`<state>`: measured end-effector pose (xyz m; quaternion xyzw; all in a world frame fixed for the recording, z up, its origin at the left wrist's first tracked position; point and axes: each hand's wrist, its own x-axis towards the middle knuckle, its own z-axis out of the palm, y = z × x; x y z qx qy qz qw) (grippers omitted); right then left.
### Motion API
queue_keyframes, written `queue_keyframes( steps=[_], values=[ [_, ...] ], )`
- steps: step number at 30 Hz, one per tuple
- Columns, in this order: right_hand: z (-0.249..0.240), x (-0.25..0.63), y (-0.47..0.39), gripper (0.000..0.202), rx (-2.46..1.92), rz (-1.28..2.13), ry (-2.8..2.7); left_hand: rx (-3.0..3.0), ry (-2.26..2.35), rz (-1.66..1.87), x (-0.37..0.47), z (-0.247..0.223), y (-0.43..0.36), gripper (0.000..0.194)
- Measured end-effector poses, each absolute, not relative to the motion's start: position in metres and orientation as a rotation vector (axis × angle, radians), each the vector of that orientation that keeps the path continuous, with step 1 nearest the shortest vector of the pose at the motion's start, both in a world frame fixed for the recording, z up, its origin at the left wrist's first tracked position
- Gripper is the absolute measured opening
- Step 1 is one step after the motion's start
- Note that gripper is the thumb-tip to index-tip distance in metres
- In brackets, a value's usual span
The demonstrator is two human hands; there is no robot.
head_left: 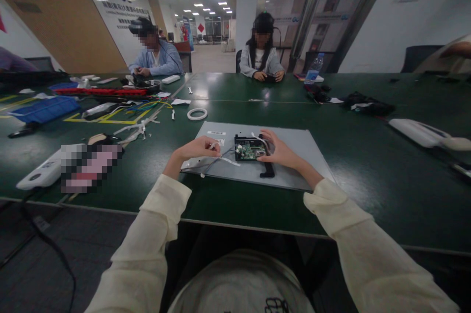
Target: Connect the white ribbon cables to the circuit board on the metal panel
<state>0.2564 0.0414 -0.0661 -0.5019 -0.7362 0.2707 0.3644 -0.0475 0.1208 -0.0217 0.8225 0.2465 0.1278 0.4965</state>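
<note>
My left hand [198, 148] pinches a thin white cable [224, 158]; my right hand [277, 151] grips the green circuit board [248, 150] on the grey metal panel [301, 156].

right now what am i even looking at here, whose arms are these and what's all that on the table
This is one picture from a camera worn on a person's head, looking forward and down, so the two cream-sleeved arms at the bottom are that person's own. No machine is involved, only bare hands.

On the dark green table lies a flat grey panel with a small green circuit board on it. The left hand pinches a thin white cable running toward the board. The right hand rests at the board's right edge.

Farther back lie a ring of white tape, a blue tray and loose wires. Two other people sit across the table, busy with their own hands.
</note>
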Motion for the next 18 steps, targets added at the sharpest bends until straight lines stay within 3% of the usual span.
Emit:
queue_keyframes(
  steps=[9, 18],
  values=[
    [-0.065, 0.256, 0.04, 0.093, -1.301, 0.692, -1.911, 1.838, 0.658, 0.585, -0.052, -0.015, 0.118, 0.03],
    [-0.067, 0.256, 0.042, 0.094, -1.308, 0.689, -1.912, 2.011, 1.091, 0.895, -0.063, -0.024, 0.141, 0.033]
  ],
)
